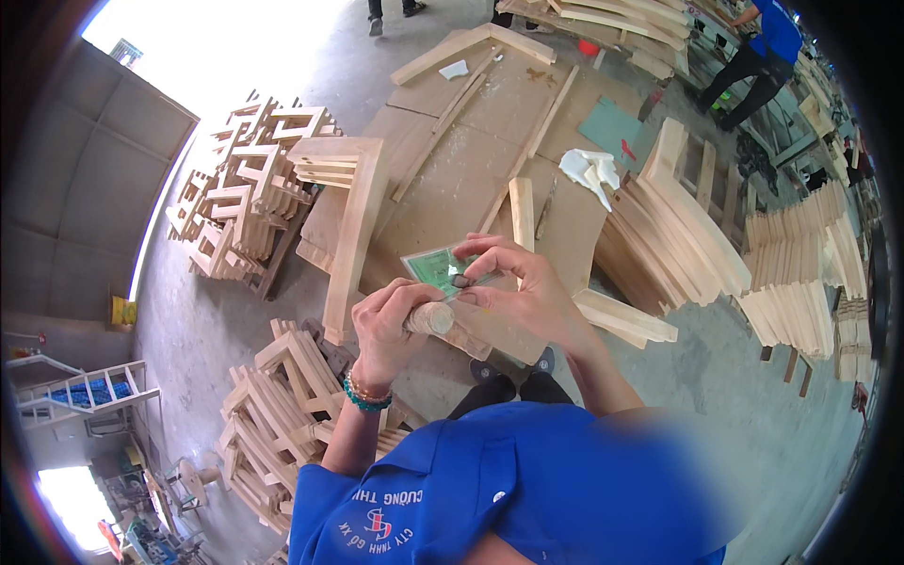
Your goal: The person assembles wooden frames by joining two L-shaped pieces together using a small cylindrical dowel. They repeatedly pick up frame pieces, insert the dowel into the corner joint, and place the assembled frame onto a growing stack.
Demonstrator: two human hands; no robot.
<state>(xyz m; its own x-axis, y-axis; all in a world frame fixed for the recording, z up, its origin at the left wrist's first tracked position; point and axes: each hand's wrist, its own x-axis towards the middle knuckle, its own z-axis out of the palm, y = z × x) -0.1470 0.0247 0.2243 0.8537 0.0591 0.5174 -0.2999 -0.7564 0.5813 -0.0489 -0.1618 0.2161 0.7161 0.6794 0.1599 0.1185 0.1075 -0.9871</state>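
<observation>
Pinching green packet (430,267) over table (480,122), right hand (523,282) fingers clamped on it. Left hand (381,325) fingers wrapped round wooden stick (433,319), just below packet. Wood frames (250,193) stacked left of table, boards (673,226) right.

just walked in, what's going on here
Someone in a blue shirt is handling small things with bare hands. The left hand grips a round-ended piece that looks wooden. The right hand has its fingertips on a green packet just beyond it. Stacked wooden frames stand off to the left.
</observation>
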